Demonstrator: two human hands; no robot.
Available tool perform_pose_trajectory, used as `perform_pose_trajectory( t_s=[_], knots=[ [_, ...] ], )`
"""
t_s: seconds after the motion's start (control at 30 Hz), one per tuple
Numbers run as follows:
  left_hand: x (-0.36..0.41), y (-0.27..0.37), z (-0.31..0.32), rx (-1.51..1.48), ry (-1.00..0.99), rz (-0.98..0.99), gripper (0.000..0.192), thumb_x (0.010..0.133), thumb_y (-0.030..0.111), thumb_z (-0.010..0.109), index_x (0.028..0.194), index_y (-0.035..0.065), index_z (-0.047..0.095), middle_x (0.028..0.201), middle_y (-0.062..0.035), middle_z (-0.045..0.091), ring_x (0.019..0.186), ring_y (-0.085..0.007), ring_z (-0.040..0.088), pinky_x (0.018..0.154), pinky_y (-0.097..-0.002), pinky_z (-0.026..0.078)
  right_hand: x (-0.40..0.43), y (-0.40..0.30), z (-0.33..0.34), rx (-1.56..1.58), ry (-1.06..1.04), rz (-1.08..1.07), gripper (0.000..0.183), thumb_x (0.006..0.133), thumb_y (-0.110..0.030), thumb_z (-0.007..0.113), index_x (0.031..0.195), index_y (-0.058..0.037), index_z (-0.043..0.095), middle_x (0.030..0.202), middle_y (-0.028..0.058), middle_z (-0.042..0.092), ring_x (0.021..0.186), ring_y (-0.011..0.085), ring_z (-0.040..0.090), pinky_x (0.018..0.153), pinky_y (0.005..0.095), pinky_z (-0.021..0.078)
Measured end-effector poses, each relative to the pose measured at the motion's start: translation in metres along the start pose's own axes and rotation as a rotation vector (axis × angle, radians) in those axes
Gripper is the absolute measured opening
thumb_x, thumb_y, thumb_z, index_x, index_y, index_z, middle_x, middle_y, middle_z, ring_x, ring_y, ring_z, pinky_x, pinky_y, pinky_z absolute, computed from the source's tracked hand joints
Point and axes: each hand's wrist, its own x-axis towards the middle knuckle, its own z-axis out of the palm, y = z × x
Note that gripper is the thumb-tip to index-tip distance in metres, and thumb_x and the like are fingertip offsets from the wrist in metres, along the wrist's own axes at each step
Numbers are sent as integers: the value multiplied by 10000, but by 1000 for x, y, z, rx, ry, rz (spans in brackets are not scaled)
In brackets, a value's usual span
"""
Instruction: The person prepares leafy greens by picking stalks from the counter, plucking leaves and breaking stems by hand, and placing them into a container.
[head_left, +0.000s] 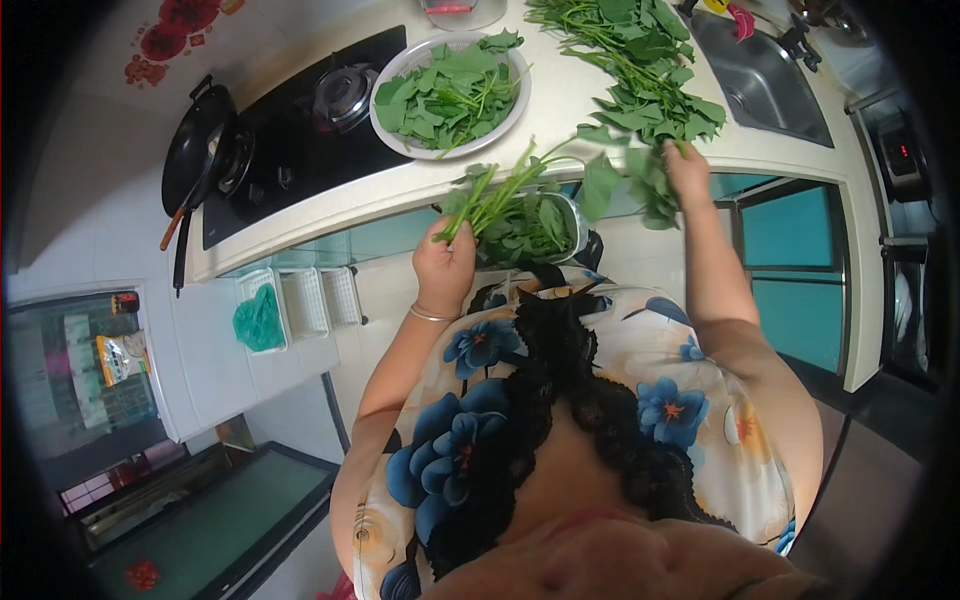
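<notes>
My left hand (445, 264), with a bangle at its wrist, grips a bunch of green stems (491, 202) in front of the counter. One long stem from the bunch reaches right and ends in broad leaves. At the counter's front edge, my right hand (688, 174) is closed on a leafy sprig (651, 187), its leaves hanging down, slightly blurred. Right behind it lies a big heap of leafy stems (637, 67) on the countertop. A round colander (525, 101) full of picked leaves stands left of the heap. Below my hands, a lined bin (579, 229) holds more greens.
Left of the colander is a black gas hob (289, 139) with a wok (193, 142), its handle jutting past the counter edge. A steel sink (772, 82) lies at the right. White baskets (304, 300) stand low at left, one holding a green plastic bag (259, 319).
</notes>
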Motion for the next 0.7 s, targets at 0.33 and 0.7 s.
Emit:
perform_pose_trajectory(
  t_s=[0.33,0.7],
  knots=[
    [9,-91,19,546,-406,311,147,741,114,570,871,50,594,851,-134,605,778,-291,588,651,-368,482,-60,30,-33,219,-136,218,226,827,-250,597,880,-31,600,724,17,594,583,68,459,539,216,383],
    [28,-165,40,871,-630,128,225,750,165,495,940,98,596,859,-147,619,815,-308,590,717,-418,472,-103,27,-60,408,-312,357,146,868,-119,530,979,-27,551,817,29,588,742,84,532,645,206,419]
  ],
)
